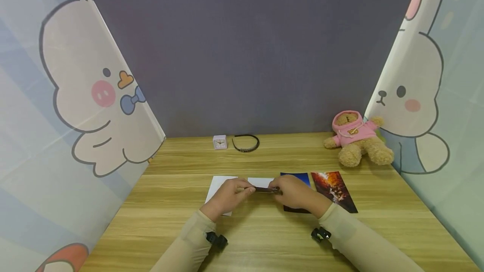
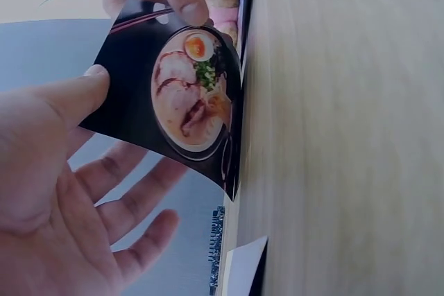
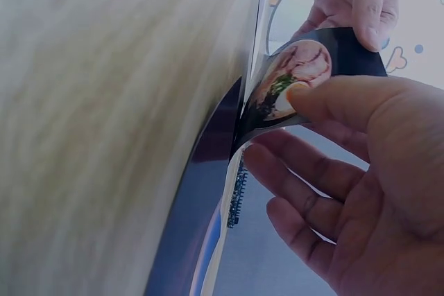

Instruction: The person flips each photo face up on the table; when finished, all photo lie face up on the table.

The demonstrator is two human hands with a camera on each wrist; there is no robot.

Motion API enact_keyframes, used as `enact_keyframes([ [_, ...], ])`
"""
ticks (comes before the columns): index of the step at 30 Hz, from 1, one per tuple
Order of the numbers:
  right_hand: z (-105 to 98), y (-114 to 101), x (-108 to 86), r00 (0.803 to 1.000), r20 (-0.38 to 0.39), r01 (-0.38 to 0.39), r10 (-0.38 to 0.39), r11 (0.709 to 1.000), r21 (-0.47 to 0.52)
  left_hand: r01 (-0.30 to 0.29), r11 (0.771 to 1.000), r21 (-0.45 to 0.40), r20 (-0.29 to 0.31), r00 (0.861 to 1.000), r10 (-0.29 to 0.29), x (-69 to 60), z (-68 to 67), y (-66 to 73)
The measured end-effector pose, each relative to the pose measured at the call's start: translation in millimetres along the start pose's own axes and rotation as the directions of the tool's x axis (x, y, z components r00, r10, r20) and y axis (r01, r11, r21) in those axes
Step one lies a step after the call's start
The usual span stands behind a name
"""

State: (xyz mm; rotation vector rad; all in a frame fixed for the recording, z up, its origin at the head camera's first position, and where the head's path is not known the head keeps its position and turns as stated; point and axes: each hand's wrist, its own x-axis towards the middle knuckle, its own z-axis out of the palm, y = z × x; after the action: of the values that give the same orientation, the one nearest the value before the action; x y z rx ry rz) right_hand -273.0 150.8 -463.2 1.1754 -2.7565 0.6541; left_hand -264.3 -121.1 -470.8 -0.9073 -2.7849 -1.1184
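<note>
Food photo (image 2: 177, 91) between left grip (image 1: 229, 196) and right grip (image 1: 296, 192)

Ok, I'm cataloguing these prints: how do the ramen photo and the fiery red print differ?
The left hand and right hand hold the ramen photo; the fiery red print lies on the table. The ramen photo shows a bowl of food; the fiery red print, orange splashes. Both have dark areas.

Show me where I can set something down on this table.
Bare table lies left of the leftmost white card, between the headband and teddy bear, and right of the red-and-black picture. It's crowded mid-table: the left hand and right hand hold the food picture near the middle white card and blue picture.
</note>
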Motion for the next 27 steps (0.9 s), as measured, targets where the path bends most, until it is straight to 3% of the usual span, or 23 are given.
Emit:
enact_keyframes([
  [5, -1.3, 0.2, 1.3, 1.000, -0.019, -0.017, 0.017, 1.000, 0.015, -0.020, 0.999, -0.045, -0.053, 0.998, 0.017, 0.0, 0.1, 1.0],
  [12, -2.3, -0.2, 2.4, 0.998, -0.008, -0.060, 0.061, 0.998, 0.025, -0.019, 0.994, -0.111, -0.076, 0.997, 0.011, 0.2, -0.2, 1.9],
  [22, -3.4, 1.6, 4.4, 0.995, -0.040, -0.088, 0.090, 0.995, 0.050, 0.024, 0.994, -0.106, -0.114, 0.993, -0.036, 2.1, 2.5, 0.3],
  [27, -4.7, 1.0, 5.0, 0.991, -0.069, -0.109, 0.113, 0.992, 0.056, 0.005, 0.993, -0.114, -0.155, 0.988, -0.023, 1.3, 2.2, -0.1],
])
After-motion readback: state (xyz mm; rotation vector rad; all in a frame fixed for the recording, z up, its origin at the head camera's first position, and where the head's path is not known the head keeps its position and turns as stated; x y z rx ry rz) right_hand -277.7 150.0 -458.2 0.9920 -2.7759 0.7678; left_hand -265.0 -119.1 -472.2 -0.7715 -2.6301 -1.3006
